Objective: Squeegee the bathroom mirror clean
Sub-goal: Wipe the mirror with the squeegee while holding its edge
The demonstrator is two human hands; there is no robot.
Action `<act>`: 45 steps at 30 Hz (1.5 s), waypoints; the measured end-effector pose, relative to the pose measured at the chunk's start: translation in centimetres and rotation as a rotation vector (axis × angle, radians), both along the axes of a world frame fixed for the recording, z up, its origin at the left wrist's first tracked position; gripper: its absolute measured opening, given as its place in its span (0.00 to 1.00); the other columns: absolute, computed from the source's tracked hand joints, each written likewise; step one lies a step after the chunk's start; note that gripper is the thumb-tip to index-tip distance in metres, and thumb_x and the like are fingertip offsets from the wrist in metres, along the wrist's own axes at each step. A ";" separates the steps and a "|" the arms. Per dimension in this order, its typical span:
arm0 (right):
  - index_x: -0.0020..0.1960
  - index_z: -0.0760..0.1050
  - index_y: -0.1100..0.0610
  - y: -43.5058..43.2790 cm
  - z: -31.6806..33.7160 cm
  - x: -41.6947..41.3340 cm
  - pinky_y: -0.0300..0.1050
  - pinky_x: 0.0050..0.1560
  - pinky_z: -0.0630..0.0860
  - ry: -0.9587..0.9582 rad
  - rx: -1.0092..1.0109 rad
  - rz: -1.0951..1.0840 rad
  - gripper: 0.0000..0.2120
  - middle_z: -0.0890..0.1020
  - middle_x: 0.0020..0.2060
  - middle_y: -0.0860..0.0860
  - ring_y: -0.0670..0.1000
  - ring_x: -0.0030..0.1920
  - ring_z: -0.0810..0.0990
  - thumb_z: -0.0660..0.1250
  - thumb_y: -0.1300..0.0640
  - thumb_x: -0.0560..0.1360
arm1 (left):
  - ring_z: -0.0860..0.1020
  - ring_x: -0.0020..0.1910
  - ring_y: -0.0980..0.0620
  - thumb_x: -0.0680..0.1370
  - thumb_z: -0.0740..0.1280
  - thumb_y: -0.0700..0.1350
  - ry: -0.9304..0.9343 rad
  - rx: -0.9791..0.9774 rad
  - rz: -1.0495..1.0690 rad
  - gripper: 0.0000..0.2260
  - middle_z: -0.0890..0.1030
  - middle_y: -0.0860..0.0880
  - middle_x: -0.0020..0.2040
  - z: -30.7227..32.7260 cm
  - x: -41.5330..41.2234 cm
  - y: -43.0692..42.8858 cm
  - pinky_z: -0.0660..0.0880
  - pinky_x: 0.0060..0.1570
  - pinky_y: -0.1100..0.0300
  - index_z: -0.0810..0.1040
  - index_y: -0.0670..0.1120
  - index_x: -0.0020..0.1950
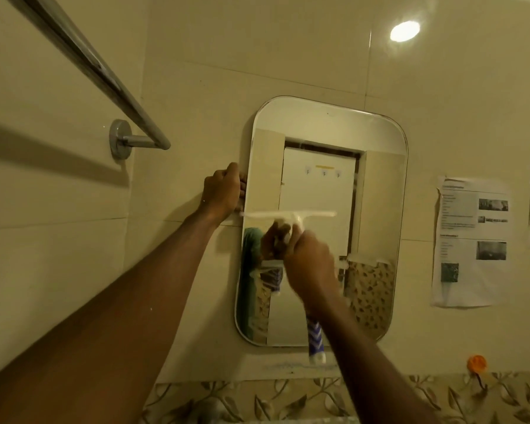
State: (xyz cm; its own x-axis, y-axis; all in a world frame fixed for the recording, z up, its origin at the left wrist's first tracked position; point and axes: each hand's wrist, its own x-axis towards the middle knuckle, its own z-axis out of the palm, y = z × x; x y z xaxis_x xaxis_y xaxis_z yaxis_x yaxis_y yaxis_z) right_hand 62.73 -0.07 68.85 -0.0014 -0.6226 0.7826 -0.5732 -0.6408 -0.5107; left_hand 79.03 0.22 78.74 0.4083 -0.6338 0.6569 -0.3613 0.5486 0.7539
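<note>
Your forearms fill the bottom of the view, both reaching up at the wall. Left grip (222, 191) is curled round the left edge of the mirror (380, 194), fingers tucked in behind the glass, a bit higher than the blade. My guess is it's there to brace the mirror so it doesn't rock while you press on it. Makes sense if the glass stands slightly off the tile, which is how it looks.

Right grip (309, 264) is clamped on the neck of the squeegee (288, 216), just under the white T-head. What looks like its blue-and-white handle (315, 335) pokes out below your wrist. The blade sits level on the glass right above that grip, running from the edge by your left grip to about the middle of the mirror. Choking up under the head instead of holding down the handle gives you more push on the rubber, so fair enough.

That grip is blurry, so I'd say you're mid-stroke, but I can't tell which direction. The blade only covers the half nearest your left grip. The strip out past your right grip will likely need its own pass.

Other stuff: towel rail (104, 75) up and outward from the left grip, printed sheets (471, 240) taped to the tile well beyond the right grip, orange hook (477, 362) lower down on that side.
</note>
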 end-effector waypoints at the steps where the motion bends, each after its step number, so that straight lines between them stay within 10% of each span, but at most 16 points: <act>1: 0.42 0.70 0.48 0.0 -2.9 0.2 0.29 0.20 0.68 0.015 0.018 -0.013 0.10 0.78 0.31 0.46 0.39 0.27 0.77 0.58 0.48 0.80 | 0.81 0.48 0.42 0.79 0.52 0.51 0.007 0.005 -0.004 0.21 0.83 0.41 0.48 0.0 0.0 0.0 0.78 0.52 0.41 0.79 0.40 0.50; 6: 0.44 0.72 0.48 1.2 -10.6 -0.1 0.30 0.25 0.68 0.114 0.202 -0.070 0.10 0.77 0.31 0.43 0.40 0.28 0.76 0.56 0.47 0.80 | 0.82 0.46 0.42 0.79 0.54 0.50 -0.013 -0.025 0.020 0.17 0.83 0.42 0.46 -0.1 -0.1 0.0 0.80 0.47 0.41 0.79 0.42 0.45; 15: 0.35 0.71 0.55 -2.4 1.9 -7.3 0.39 0.26 0.66 0.001 -0.053 -0.143 0.23 0.76 0.27 0.52 0.48 0.25 0.73 0.49 0.48 0.83 | 0.82 0.38 0.43 0.80 0.61 0.52 -0.212 -0.074 0.212 0.17 0.83 0.40 0.40 -2.6 0.1 -0.8 0.81 0.42 0.45 0.81 0.40 0.45; 22: 0.34 0.69 0.49 -1.5 -9.6 -7.6 0.42 0.24 0.72 -0.004 0.034 -0.172 0.21 0.76 0.26 0.48 0.45 0.26 0.75 0.49 0.48 0.82 | 0.79 0.35 0.46 0.80 0.60 0.54 -0.291 -0.053 0.302 0.18 0.79 0.45 0.34 -7.2 0.0 -1.1 0.81 0.38 0.45 0.80 0.42 0.42; 31: 0.35 0.70 0.56 -4.0 1.2 -12.8 0.44 0.28 0.70 -0.043 -0.053 -0.158 0.22 0.74 0.28 0.54 0.51 0.27 0.72 0.50 0.50 0.84 | 0.76 0.31 0.51 0.80 0.60 0.54 -0.333 -0.087 0.332 0.17 0.74 0.51 0.29 -7.4 0.2 -1.6 0.78 0.34 0.52 0.77 0.44 0.39; 39: 0.43 0.75 0.57 -3.5 -12.0 -11.7 0.47 0.28 0.78 -0.125 0.136 -0.184 0.20 0.79 0.31 0.51 0.50 0.29 0.78 0.50 0.49 0.83 | 0.68 0.26 0.59 0.81 0.60 0.52 -0.372 -0.161 0.416 0.16 0.68 0.57 0.26 -7.8 0.2 -2.2 0.58 0.25 0.66 0.71 0.47 0.35; 45: 0.39 0.72 0.58 -4.8 -2.3 -14.7 0.48 0.29 0.76 -0.120 0.016 -0.115 0.21 0.78 0.32 0.57 0.56 0.30 0.77 0.51 0.48 0.83 | 0.68 0.27 0.60 0.81 0.60 0.53 -0.391 -0.159 0.410 0.16 0.69 0.56 0.26 -7.8 0.3 -2.2 0.61 0.25 0.65 0.72 0.47 0.36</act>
State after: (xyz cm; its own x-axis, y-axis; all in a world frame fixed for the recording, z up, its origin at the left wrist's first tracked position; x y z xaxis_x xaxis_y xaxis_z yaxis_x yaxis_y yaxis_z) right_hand 48.04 -4.92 66.54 -0.1665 -0.6255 0.7623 -0.5762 -0.5656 -0.5900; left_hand 79.31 -2.00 70.98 0.3071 -0.3564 0.8824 -0.8028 0.4009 0.4413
